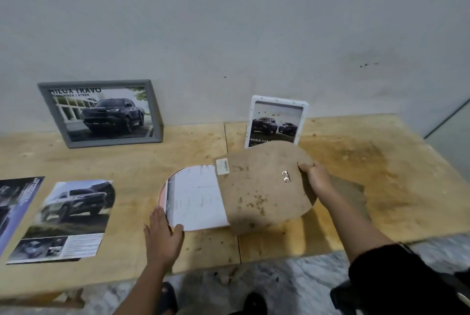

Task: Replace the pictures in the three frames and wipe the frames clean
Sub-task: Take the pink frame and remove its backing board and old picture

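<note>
Right hand (316, 178) grips the oval backing board (259, 192) at its three-o'clock edge, covering the right half of the pink oval frame (162, 191) mid-table. Left hand (162, 233), fingers straight, rests flat on the frame's seven-o'clock rim. Grey frame (101, 113) leans at ten o'clock, white frame (276, 121) at twelve.

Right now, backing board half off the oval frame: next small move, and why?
Probably swing the backing board clear with the right hand and lay it on the table. It overlaps the right part of the white sheet lying in the oval frame, which the left hand touches, so the sheet can't come out yet.
</note>
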`<state>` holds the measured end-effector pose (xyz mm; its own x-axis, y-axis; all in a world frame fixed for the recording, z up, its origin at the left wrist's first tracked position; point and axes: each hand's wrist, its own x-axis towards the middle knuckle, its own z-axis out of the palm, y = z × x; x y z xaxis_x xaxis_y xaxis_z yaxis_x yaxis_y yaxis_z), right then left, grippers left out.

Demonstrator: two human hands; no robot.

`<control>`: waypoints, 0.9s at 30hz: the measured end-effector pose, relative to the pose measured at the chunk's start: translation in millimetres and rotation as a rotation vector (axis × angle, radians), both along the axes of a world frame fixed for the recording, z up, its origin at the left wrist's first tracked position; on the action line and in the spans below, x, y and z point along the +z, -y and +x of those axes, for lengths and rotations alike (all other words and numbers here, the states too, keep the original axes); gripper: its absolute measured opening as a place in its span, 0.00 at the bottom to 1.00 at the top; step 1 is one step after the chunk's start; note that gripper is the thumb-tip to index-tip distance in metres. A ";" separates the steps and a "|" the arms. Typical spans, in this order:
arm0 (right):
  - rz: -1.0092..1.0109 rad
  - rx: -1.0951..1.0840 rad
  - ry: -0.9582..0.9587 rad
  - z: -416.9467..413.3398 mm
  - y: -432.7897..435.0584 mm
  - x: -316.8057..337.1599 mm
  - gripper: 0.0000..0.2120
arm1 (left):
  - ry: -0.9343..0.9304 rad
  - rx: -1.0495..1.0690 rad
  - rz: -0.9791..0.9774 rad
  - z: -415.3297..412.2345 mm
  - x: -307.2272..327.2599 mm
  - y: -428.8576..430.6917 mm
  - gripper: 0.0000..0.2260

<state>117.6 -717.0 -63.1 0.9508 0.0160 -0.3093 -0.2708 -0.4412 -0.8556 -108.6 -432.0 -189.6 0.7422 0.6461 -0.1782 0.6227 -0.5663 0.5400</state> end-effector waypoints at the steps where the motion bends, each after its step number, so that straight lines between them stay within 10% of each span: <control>1: 0.016 -0.077 -0.056 -6.2 10.1 -15.2 0.10 | 0.005 0.004 -0.002 -0.3 0.7 0.7 0.31; 19: 0.316 -1.078 -0.461 -108.2 39.3 -80.3 0.24 | 0.012 -0.067 -0.010 -30.3 -5.8 -10.7 0.29; 27: 0.297 -1.032 -0.459 -138.0 5.0 -88.6 0.18 | 0.065 -0.186 -0.006 -49.1 -3.0 -18.6 0.29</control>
<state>-20.4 -722.0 -151.7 0.3543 -0.5699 -0.7414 -0.6948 0.3702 -0.6166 -157.7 -413.5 -192.6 0.8586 0.4961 -0.1290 0.4713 -0.6651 0.5793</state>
